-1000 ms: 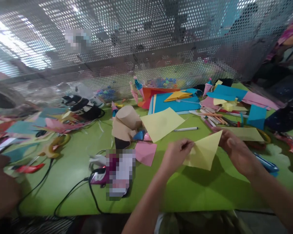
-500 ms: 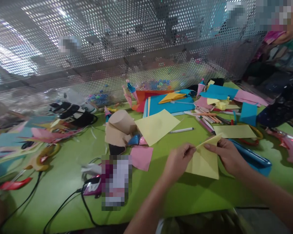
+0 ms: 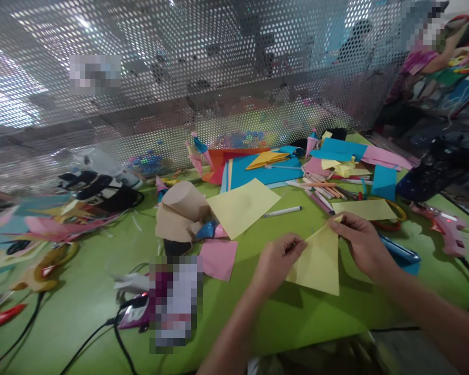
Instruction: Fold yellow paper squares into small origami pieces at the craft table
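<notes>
A pale yellow sheet of paper point(image 3: 321, 263) hangs between my hands, just above the green table. My left hand point(image 3: 280, 256) pinches its upper left edge. At the upper right corner, my right hand point(image 3: 355, 237) grips the same sheet between thumb and fingers. Another yellow sheet point(image 3: 244, 207) lies flat beyond my left hand, beside a capped white pen point(image 3: 282, 211). Behind my right hand are a narrow yellow strip point(image 3: 365, 210) and a blue case point(image 3: 402, 253), which my wrist partly covers.
A pink glue gun point(image 3: 445, 229) lies at the right with its cord. Left of my hands are a pink paper square point(image 3: 219, 259), a beige paper roll point(image 3: 183, 205) and corded tools. Colored papers and pencils point(image 3: 332, 190) spread along the back, before a perforated metal screen point(image 3: 219, 67). A person point(image 3: 418, 62) is at upper right.
The view has swung slightly right. In my hands, the paper's top fold no longer stands up between them; the sheet now hangs flatter, with its edge stretched between my fingers.
</notes>
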{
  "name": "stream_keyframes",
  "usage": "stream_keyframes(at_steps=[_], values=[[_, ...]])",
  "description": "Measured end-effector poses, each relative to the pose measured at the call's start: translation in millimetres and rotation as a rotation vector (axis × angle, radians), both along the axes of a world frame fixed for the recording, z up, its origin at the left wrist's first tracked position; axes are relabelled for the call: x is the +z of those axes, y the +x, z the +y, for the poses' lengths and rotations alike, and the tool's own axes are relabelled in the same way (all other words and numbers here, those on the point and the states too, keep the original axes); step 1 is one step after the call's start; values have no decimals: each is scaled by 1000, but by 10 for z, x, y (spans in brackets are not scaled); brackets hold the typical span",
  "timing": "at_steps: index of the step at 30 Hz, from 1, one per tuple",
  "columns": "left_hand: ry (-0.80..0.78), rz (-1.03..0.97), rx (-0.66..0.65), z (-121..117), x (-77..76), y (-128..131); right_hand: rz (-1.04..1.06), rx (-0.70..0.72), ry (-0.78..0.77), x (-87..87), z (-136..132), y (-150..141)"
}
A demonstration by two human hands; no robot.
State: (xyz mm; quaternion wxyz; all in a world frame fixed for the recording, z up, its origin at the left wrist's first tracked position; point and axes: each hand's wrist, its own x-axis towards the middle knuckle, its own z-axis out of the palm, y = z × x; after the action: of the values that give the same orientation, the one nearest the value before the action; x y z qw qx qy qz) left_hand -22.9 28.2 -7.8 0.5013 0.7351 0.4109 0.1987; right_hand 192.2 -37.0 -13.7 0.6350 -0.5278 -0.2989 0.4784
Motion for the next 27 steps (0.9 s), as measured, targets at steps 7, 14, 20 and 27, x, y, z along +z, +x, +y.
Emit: stream_keyframes(at_steps=[7,14,20,27], values=[[9,-36,2,18,-49,3,-42,-50,38,-51,12,84],[2,-44,-7,80,-107,-20,82,192,-200,-7,4,-12],[42,-13,-49,182,6,-179,61,-50,-107,-56,34,75],[-36,30,-49,277,100,-341,61,-148,-31,-14,52,125]])
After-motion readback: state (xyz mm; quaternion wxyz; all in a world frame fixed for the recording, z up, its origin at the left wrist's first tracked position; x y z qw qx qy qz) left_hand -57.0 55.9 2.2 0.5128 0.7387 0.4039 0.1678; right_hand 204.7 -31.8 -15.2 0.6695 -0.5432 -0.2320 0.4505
